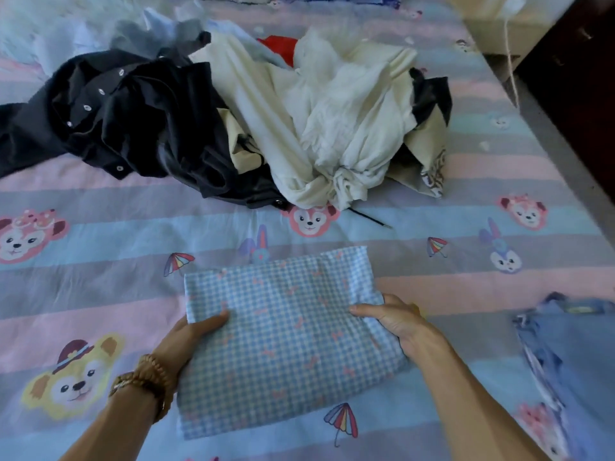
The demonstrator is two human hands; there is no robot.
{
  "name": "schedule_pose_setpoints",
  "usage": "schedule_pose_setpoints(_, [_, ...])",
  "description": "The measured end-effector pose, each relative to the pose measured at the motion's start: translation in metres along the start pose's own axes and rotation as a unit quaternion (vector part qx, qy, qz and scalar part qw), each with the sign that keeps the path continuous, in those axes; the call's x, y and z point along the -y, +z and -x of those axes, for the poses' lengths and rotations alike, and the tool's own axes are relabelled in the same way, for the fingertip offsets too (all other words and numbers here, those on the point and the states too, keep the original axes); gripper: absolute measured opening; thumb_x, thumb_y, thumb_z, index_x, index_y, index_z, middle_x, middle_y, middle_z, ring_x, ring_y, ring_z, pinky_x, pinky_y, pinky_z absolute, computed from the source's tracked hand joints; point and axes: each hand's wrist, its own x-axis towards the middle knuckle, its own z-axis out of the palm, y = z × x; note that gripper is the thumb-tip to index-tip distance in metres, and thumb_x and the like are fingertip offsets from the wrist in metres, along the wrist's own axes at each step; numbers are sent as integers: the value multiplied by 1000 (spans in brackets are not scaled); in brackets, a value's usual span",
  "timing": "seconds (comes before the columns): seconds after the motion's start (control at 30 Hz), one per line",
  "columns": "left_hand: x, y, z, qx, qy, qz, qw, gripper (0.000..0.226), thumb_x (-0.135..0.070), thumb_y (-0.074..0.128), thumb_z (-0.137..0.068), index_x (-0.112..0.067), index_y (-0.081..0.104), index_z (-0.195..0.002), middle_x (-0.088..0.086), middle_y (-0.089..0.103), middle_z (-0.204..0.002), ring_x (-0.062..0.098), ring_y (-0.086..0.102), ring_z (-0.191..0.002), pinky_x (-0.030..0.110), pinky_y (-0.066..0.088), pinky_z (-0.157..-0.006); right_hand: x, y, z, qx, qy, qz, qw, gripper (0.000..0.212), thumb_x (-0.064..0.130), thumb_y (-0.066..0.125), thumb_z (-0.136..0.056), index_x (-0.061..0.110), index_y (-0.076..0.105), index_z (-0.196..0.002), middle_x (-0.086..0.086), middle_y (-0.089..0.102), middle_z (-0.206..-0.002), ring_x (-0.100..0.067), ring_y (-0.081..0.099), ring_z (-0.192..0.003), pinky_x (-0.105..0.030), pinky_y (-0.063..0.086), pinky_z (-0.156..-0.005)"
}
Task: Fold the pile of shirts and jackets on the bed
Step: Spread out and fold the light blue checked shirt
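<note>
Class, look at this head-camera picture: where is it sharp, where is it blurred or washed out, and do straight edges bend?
Head view: the checked shirt and both hands are sharp; the far pile is softer; the top left corner is washed out by bright light; the bed edge curves from wide-angle distortion.

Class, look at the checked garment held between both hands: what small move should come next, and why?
Probably lift the blue checked shirt and set it aside beside the denim garment. It already lies folded into a neat rectangle, the left hand and right hand grip its side edges, and the unfolded pile waits behind it.
</note>
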Motion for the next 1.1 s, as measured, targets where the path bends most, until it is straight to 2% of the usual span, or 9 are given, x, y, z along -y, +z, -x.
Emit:
schedule_pose_setpoints(0.13, [7,118,40,81,-9,20,997,33,-20,63,-87,-1,63,-114,22,72,-95,37,70,-71,44,58,-59,2,-106,96,-62,-18,-17,998,55,27,82,-78,16,55,-124,1,63,-121,-11,62,-98,-28,50,-90])
schedule_pose_setpoints(0.23, [27,235,63,145,-36,2,989,29,-18,61,-88,-1,63,-112,21,73,-91,37,70,-69,44,57,-56,-25,-216,155,-131,-50,-39,989,77,22,72,-88,15,28,-151,0,33,-153,-23,34,-140,-29,33,-102])
schedule_pose_setpoints(0.4, [76,434,98,213,-37,-16,976,28,-12,62,-83,0,64,-108,21,72,-96,37,71,-74,45,59,-58,-94,-414,207,-209,-51,-60,975,87,27,78,-82,20,27,-153,3,26,-158,-23,27,-145,-39,29,-111])
schedule_pose_setpoints(0.57, [101,541,100,274,-14,-32,961,41,-17,63,-80,-4,60,-119,18,70,-111,39,69,-94,48,58,-73,-124,-530,214,-222,-89,-46,970,22,13,76,-81,21,68,-100,2,73,-97,-17,68,-91,-37,51,-92])
schedule_pose_setpoints(0.7, [155,573,74,209,1,-69,976,38,-20,65,-83,-17,57,-120,11,70,-114,34,68,-97,44,56,-76,-169,-575,174,-212,-55,-53,974,22,20,76,-83,13,72,-104,-7,76,-99,-26,72,-91,-44,55,-92])
schedule_pose_setpoints(0.8, [194,575,63,172,-41,-192,965,22,-19,66,-89,-16,61,-110,9,71,-109,26,70,-88,34,55,-66,-226,-583,135,-256,19,13,966,64,62,70,-76,0,65,-94,-11,74,-92,-30,71,-86,-40,53,-83])
schedule_pose_setpoints(0.87, [206,577,63,169,-26,-234,957,19,-21,70,-86,-12,65,-102,7,75,-97,23,73,-83,33,57,-67,-253,-580,123,-311,33,39,949,69,73,63,-75,4,57,-82,-14,65,-80,-31,65,-79,-35,45,-71])
schedule_pose_setpoints(0.97, [204,582,66,131,44,-263,955,11,-17,68,-88,-10,67,-96,5,75,-93,18,73,-78,32,58,-69,-266,-568,123,-379,14,82,922,53,67,60,-83,17,50,-71,-5,58,-76,-25,57,-74,-33,41,-67])
schedule_pose_setpoints(1.1, [192,586,62,104,91,-275,951,6,-18,64,-91,-13,66,-95,0,74,-88,15,72,-73,24,56,-60,-267,-557,121,-495,-23,119,860,50,43,58,-94,2,50,-67,-19,60,-69,-38,59,-71,-39,41,-62])
